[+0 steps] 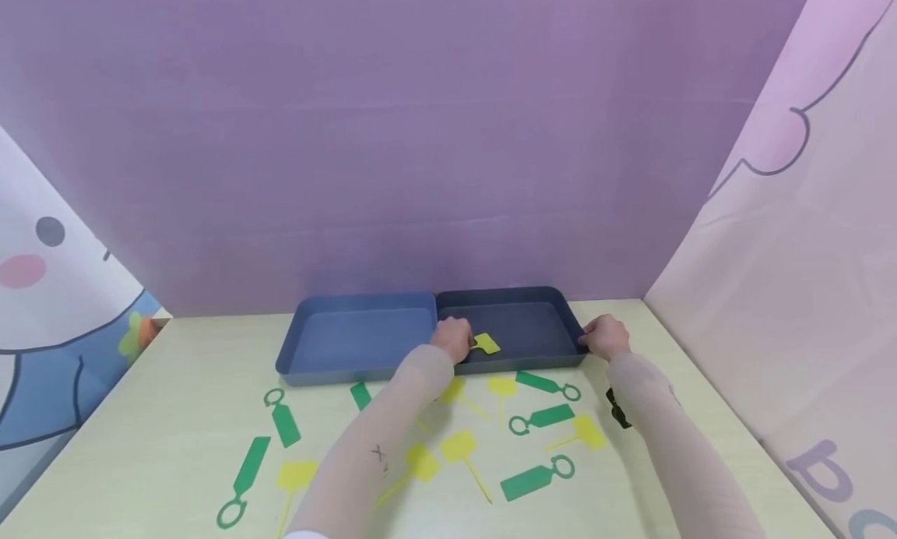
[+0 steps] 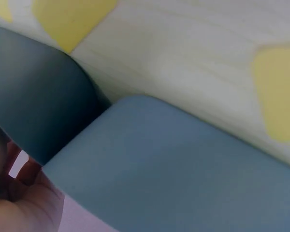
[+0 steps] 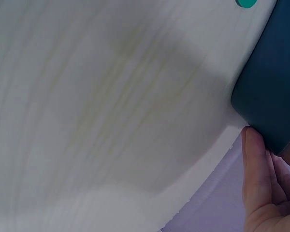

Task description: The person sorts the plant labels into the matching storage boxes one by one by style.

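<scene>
Yellow tag [image 1: 488,343] held in the dark tray [image 1: 536,325]

The left hand's [image 1: 453,338] fingers are curled on the tag's stem, its flat head showing inside the tray, near the left end. At the opposite end, the right hand [image 1: 606,336] pinches the tray's wall between thumb and fingers. The blue tray [image 1: 371,332] stands just beside, on the left. Before both, green tags [image 1: 527,483] and other yellow tags [image 1: 459,445] lie scattered on the counter [image 1: 189,383]. A black object [image 1: 618,409] sits partly behind the right sleeve [image 1: 673,445]. A purple backdrop [image 1: 434,134] rises behind.

We had the left tray [image 1: 371,335] butted against the right tray [image 1: 529,321], far back on the table [image 1: 161,399], tags [image 1: 527,483] strewn nearer.
</scene>
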Demonstrator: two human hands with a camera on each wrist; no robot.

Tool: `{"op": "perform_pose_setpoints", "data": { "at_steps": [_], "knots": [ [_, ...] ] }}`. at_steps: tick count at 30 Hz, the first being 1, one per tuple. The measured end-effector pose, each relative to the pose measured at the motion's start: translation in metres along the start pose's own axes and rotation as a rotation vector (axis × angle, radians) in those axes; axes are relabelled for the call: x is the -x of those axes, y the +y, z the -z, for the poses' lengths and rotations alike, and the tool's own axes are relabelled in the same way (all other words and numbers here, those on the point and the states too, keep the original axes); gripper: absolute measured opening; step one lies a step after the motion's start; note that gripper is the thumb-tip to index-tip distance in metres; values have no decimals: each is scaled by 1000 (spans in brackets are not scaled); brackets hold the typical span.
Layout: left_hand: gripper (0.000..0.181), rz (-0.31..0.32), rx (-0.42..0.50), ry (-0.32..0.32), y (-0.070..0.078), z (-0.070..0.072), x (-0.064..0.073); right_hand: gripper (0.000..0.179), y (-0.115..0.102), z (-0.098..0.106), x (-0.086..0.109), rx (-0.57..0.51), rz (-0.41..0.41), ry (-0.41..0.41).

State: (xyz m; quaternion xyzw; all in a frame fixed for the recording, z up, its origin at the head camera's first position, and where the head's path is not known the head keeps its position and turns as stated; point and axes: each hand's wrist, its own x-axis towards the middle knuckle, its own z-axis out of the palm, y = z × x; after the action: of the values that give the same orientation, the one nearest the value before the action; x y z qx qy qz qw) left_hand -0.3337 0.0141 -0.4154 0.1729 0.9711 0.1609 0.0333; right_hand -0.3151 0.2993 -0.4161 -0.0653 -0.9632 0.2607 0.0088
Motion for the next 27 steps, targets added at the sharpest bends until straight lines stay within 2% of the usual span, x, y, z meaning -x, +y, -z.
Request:
{"op": "perform_pose_setpoints", "data": {
  "at_steps": [4,9,12,15,20,27],
  "knots": [
    [19,-20,-48,7,0,-1,0,28,0,-2,0,-1,2,1],
    [12,-55,-136,53,-1,-6,-2,29,0,-1,1,-6,2,1],
    [9,-58,-179,77,0,-8,-2,29,-1,-1,0,-8,2,0],
    [8,-47,-209,73,1,-9,-3,29,-2,-1,1,-6,3,-1],
    [7,-28,-208,50,2,-11,-5,29,-2,0,1,-5,-4,-7],
    [8,-28,-206,50,1,-12,-5,29,-2,0,0,-9,-7,-13]
  ]
}}
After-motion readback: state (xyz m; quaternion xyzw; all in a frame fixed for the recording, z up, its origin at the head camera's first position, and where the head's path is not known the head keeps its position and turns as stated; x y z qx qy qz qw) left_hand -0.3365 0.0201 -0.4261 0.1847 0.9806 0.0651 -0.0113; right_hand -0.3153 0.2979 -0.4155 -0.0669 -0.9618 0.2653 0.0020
